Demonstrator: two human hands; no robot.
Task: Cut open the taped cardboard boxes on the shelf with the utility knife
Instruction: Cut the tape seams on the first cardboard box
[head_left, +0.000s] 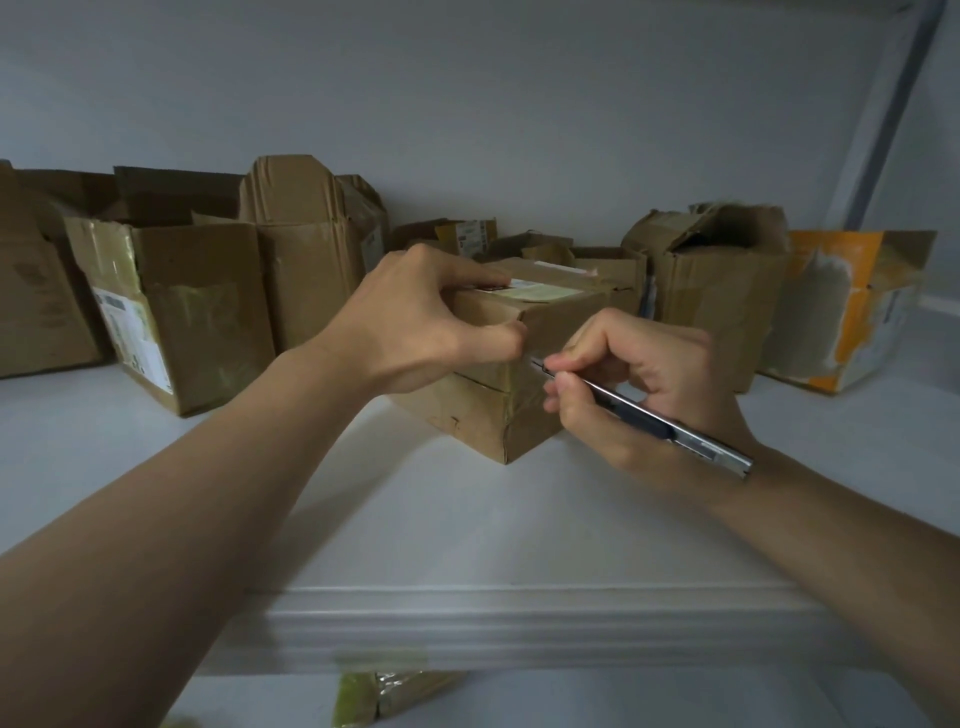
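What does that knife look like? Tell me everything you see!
The utility knife is slim, silvery metal with a dark middle section. The right hand pinches it like a pen, fingers near the short blade. It slants, tail low over the wrist, tip up-left at the front box, by its taped side seam.

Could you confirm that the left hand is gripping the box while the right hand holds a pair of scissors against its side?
Not quite: the right hand holds a knife, not scissors, as the head view shows. The left hand does grip the box.
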